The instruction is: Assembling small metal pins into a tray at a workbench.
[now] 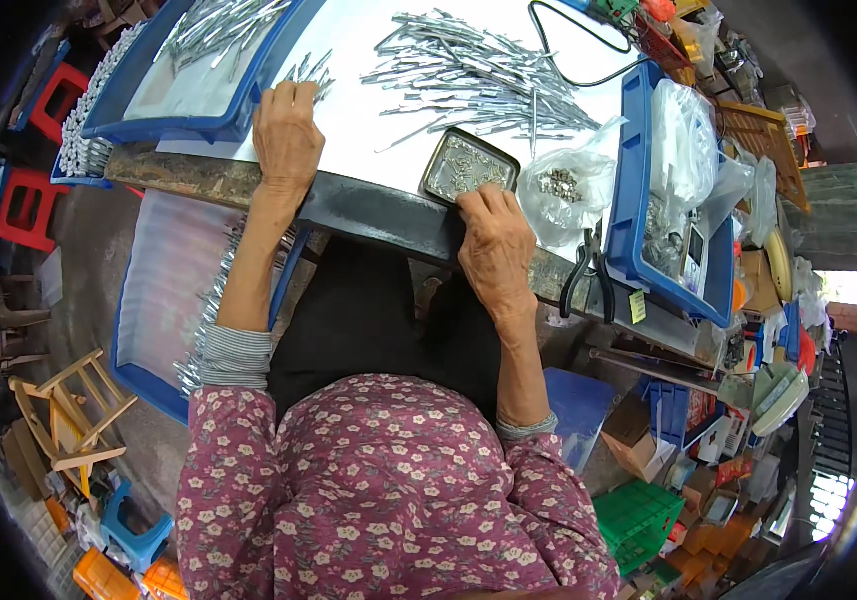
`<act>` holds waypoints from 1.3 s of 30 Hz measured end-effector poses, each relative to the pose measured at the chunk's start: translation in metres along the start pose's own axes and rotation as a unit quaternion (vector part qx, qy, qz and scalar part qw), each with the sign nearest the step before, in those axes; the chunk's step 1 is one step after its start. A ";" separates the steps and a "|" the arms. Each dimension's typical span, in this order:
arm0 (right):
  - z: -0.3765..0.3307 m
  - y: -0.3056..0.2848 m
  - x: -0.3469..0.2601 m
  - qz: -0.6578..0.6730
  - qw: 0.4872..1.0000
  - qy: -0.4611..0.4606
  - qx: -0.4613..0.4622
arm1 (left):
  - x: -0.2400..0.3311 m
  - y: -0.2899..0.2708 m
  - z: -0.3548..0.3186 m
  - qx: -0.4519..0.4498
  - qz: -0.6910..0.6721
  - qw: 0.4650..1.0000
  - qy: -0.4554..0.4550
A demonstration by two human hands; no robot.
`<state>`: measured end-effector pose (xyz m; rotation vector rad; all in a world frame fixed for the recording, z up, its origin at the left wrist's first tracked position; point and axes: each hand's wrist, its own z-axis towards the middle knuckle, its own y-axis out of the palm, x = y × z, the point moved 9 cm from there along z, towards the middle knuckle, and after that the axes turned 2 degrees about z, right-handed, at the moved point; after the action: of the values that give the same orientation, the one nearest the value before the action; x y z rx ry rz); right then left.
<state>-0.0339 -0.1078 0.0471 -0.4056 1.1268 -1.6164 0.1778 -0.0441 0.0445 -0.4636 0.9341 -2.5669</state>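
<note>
A cluttered workshop's white table (369, 110) bears metal rods (479, 75); both hands, left (289, 135) and right (497, 250), rest flat, empty, apart.

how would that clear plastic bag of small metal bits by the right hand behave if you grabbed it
The plastic bag looks thin and crumpled, so it would likely be floppy and sag around its load. The small metal bits pooled inside probably make it heavy for its size. They would likely shift and could spill if it is open.
</note>
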 end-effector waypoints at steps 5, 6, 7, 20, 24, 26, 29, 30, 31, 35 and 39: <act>0.001 0.003 0.008 0.005 0.999 0.032 -0.015 | -0.006 0.013 -0.003 -0.045 0.009 0.999 -0.003; 0.001 0.004 0.009 0.007 0.999 0.035 -0.020 | -0.006 0.012 -0.003 -0.042 0.019 0.999 -0.009; 0.000 0.004 0.009 0.008 0.999 0.035 -0.019 | -0.005 0.010 -0.001 -0.038 0.030 0.999 -0.015; -0.008 -0.028 0.011 0.082 0.994 0.051 0.046 | 0.078 0.055 -0.010 -0.161 -0.156 0.974 0.015; -0.016 -0.043 0.041 0.162 0.979 0.101 0.074 | 0.086 0.055 -0.013 -0.152 -0.120 0.980 0.049; -0.020 -0.054 0.063 0.134 0.979 0.106 0.113 | 0.092 0.050 -0.013 -0.142 -0.069 0.985 0.075; -0.025 -0.063 0.097 0.105 0.972 0.163 0.134 | 0.097 0.045 -0.014 -0.112 -0.060 0.987 0.102; -0.024 -0.065 0.105 0.066 0.975 0.163 0.138 | 0.097 0.044 -0.014 -0.112 -0.059 0.987 0.102; -0.024 -0.065 0.114 0.080 0.970 0.189 0.133 | 0.099 0.043 -0.015 -0.115 -0.048 0.986 0.107; -0.016 -0.063 0.107 0.093 0.975 0.169 0.112 | 0.099 0.041 -0.017 -0.138 -0.042 0.985 0.091; -0.011 -0.041 0.080 0.178 0.969 0.158 0.073 | 0.091 0.035 -0.016 -0.112 -0.124 0.984 0.058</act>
<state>-0.0948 -0.1749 0.0532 0.1533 1.2249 -1.4603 0.0993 -0.1008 0.0253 -0.5263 1.2878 -2.7476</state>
